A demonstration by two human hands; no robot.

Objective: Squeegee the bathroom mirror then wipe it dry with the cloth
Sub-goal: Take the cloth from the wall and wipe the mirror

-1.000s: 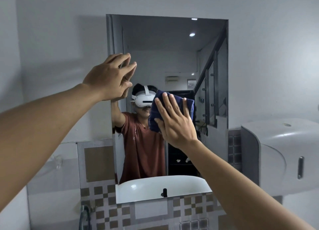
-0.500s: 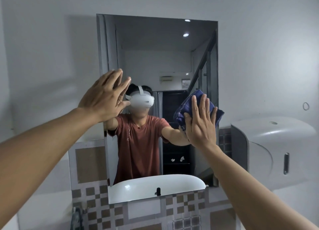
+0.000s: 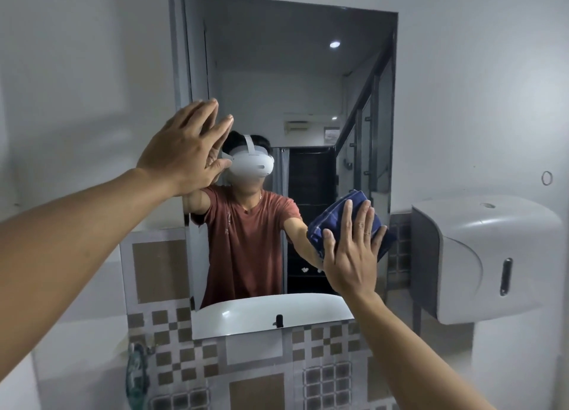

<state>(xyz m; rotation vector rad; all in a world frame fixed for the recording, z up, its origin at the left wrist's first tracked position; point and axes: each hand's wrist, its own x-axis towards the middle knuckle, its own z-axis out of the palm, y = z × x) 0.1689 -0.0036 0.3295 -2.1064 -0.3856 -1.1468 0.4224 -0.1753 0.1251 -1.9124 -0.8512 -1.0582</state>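
The rectangular wall mirror fills the middle of the head view. My right hand presses a folded dark blue cloth flat against the glass at the mirror's lower right, near its right edge. Fingers are spread over the cloth. My left hand lies flat with its fingers apart against the mirror's left edge, at mid height, holding nothing. No squeegee is in view.
A white wall dispenser hangs just right of the mirror. Brown and grey patterned tiles run below it. A greenish object hangs at the lower left. The mirror reflects a white basin and a person in a red shirt.
My right hand has slid the cloth from the mirror's centre to the right and then down toward the lower right. The left hand stays braced on the left edge.
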